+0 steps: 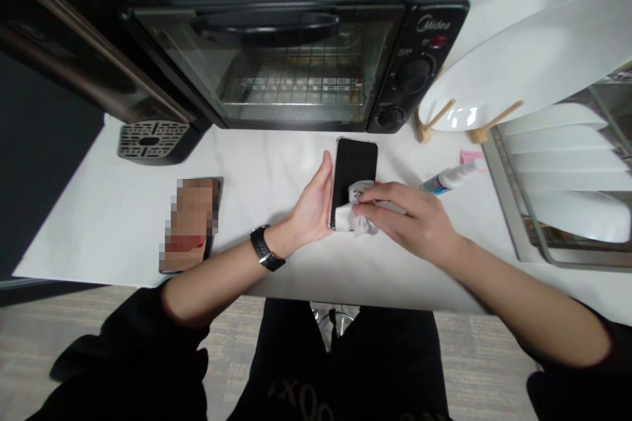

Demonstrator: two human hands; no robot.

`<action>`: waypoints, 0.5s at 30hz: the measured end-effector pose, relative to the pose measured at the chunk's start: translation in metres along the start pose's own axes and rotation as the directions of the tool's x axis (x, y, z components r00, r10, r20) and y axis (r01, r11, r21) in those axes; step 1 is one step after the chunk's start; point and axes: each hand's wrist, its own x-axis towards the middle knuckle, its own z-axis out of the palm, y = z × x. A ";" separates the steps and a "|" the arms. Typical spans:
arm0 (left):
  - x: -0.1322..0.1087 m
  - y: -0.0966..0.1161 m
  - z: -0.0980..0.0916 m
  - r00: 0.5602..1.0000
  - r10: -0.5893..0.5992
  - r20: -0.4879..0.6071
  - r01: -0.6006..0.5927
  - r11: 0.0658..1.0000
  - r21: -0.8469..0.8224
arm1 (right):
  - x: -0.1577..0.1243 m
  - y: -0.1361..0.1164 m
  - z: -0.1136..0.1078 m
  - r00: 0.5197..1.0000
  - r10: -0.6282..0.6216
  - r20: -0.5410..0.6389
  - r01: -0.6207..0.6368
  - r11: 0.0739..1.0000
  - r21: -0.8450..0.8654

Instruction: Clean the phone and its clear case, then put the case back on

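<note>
A phone (pixel 354 164) with a dark screen is held over the white counter, its screen facing up. My left hand (pixel 314 205) grips it from the left side, thumb along the edge and the other fingers beneath, mostly hidden. Pinched between the fingers of my right hand (pixel 415 217) is a crumpled white cloth (pixel 364 218), which lies against the lower part of the screen. Just right of my right hand, a white spray bottle (pixel 450 177) with a blue label lies on the counter.
Behind the phone stands a black toaster oven (pixel 296 72). A second device with a blurred screen (pixel 190 217) lies at left, near a black drip tray (pixel 154 140). White plates (pixel 523 46) and a metal dish rack (pixel 513 210) occupy the right side. A pink item (pixel 470 157) lies near the bottle.
</note>
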 end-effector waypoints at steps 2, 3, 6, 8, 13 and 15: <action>-0.001 0.000 0.000 1.000 0.003 -0.020 -0.004 1.000 -0.020 | -0.001 -0.002 0.007 0.999 -0.022 0.050 0.020 0.999 0.039; -0.001 0.001 -0.001 1.000 0.001 -0.029 -0.002 1.000 -0.023 | -0.001 -0.004 0.010 0.996 -0.047 0.076 0.043 0.998 0.055; -0.002 0.003 -0.005 0.998 -0.038 -0.052 0.038 0.999 -0.006 | 0.000 -0.007 0.014 0.984 -0.109 0.139 0.104 0.994 0.044; -0.001 0.003 -0.007 0.997 -0.052 -0.061 0.053 0.999 0.001 | 0.001 -0.005 0.013 0.982 -0.067 0.176 0.067 0.998 0.004; 0.003 -0.003 -0.004 1.000 0.003 -0.031 -0.002 0.999 0.035 | -0.001 0.011 0.008 0.949 0.216 0.232 -0.179 0.969 -0.169; 0.004 -0.005 -0.003 0.999 -0.033 -0.030 0.035 0.998 0.053 | -0.002 0.014 0.007 0.935 0.280 0.216 -0.239 0.951 -0.195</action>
